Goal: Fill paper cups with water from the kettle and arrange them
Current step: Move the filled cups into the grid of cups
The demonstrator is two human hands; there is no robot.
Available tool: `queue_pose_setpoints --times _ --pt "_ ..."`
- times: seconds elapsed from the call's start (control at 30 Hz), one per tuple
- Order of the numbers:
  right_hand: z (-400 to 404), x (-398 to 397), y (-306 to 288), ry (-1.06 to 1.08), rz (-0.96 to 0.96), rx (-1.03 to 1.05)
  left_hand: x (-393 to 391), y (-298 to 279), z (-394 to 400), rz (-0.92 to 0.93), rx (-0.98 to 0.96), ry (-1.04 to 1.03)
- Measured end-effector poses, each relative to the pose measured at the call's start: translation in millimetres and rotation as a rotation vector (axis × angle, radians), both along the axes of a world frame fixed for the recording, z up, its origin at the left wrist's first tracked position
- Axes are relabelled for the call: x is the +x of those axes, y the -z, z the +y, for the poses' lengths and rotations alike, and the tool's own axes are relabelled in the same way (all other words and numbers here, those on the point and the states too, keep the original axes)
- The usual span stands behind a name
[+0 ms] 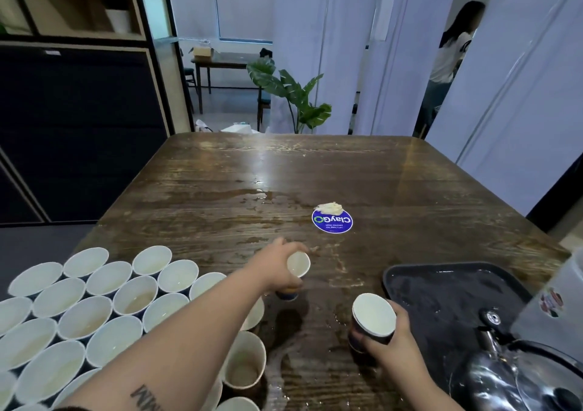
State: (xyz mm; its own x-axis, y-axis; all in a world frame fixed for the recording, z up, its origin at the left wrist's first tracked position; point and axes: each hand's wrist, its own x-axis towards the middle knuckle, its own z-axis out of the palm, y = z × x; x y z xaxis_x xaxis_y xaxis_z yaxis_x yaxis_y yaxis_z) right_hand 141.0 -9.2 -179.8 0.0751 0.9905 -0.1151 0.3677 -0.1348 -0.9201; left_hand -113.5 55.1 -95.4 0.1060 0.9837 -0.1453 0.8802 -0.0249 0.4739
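- My left hand (280,265) reaches out over the wooden table (220,190), fingers curled round a small paper cup (297,268) which I hold by its side, tilted so that its mouth faces back toward me
- That cup is lifted a little above the wet wood, just past the far right edge of the cluster of cups (94,303)
- My right hand (391,344) grips a second paper cup (372,322), dark blue outside and white inside, thumb and fingers wrapped round its lower body; it too leans with its mouth toward me and looks empty
- This second cup is just beside the left edge of the black tray (410,272), near the table's front
- The cluster fills the left front of the table, cups packed rim to rim, several showing water inside
- The steel kettle (517,376) stands at the lower right on the tray, lid on, spout (490,335) pointing toward my right hand
- The tray's surface glistens with water
- Puddles (262,196) spread across the middle of the table and between my two arms
- A round blue sticker (332,220) lies past my left hand, with a crumpled wad of tissue (330,208) on its far edge
- A potted plant (293,95) stands beyond the table, and a person in a white top (451,57) stands at the far right between white panels
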Motion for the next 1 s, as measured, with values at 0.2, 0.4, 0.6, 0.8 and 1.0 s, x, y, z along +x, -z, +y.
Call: queue_pose_setpoints --times 0.2,0.4,0.6,0.8,1.0 --pt "11 -9 2 -0.018 0.006 -0.001 -43 7 3 0.074 -0.023 -0.072" --pt "12 -11 5 -0.011 -0.012 -0.008 -56 13 4 0.110 -0.105 -0.074" --pt "12 -11 -6 -0.036 0.032 0.010 -64 14 4 0.138 -0.200 -0.039" --pt "12 -11 -8 -0.047 0.029 0.002 -71 17 9 0.132 -0.233 -0.053" --pt "10 -11 -6 -0.069 0.011 0.006 -76 19 9 0.116 -0.254 -0.079"
